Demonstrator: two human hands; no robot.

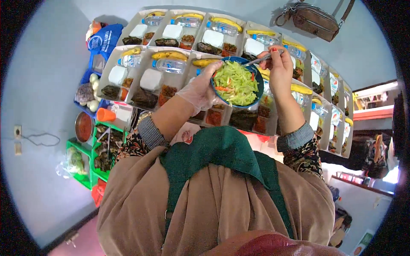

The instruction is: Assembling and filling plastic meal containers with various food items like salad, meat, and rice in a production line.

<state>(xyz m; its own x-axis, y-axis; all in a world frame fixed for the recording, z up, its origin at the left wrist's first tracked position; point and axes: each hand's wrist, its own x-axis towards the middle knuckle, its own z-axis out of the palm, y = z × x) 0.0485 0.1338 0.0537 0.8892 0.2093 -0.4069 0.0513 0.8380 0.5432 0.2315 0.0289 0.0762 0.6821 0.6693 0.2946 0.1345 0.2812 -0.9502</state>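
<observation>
My left hand (200,90), in a thin clear glove, grips the rim of a blue bowl (258,87) full of shredded green salad with red bits. My right hand (278,68), bare, pinches a metal spoon (259,59) whose tip rests at the bowl's far edge. The bowl hangs above two rows of open white meal boxes (141,64) that hold rice, dark cooked food, a banana (169,55) and a small water bottle (170,65) each.
A blue crate (92,77) with eggs, a round bowl of red sauce (83,126) and a green crate (96,166) of dark food stand at the left. A brown shoulder bag (315,20) lies beyond the boxes. An orange cup (105,114) sits near the boxes.
</observation>
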